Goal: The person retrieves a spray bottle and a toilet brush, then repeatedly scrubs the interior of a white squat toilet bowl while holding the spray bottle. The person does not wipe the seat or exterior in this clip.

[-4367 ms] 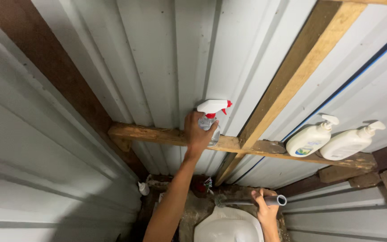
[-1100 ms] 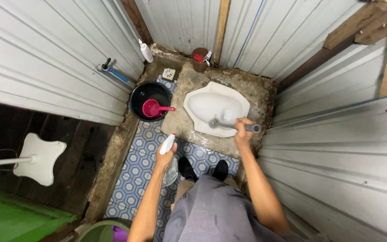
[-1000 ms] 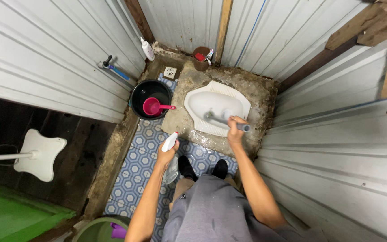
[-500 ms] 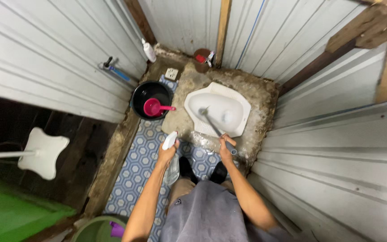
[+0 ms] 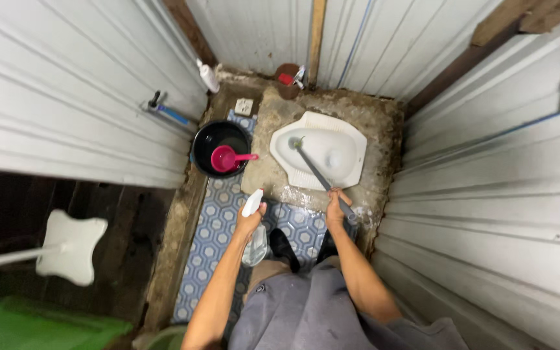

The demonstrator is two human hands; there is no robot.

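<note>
- Standing upright in the far left corner against the corrugated wall: a slim white bottle [image 5: 207, 76] with a cap on top.
- Hanging from the left hand [image 5: 251, 221] over the blue patterned tiles: a clear spray bottle [image 5: 254, 232] with a white trigger head, any label too small to make out.

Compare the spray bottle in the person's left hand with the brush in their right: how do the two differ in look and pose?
The spray bottle is short, clear-bodied with a white head; the brush is long, thin and grey. The bottle hangs over the tiled floor, touching nothing; the brush slants forward, its tip inside the white squat pan. Shared: each is gripped in one hand, left hand and right hand.
</note>
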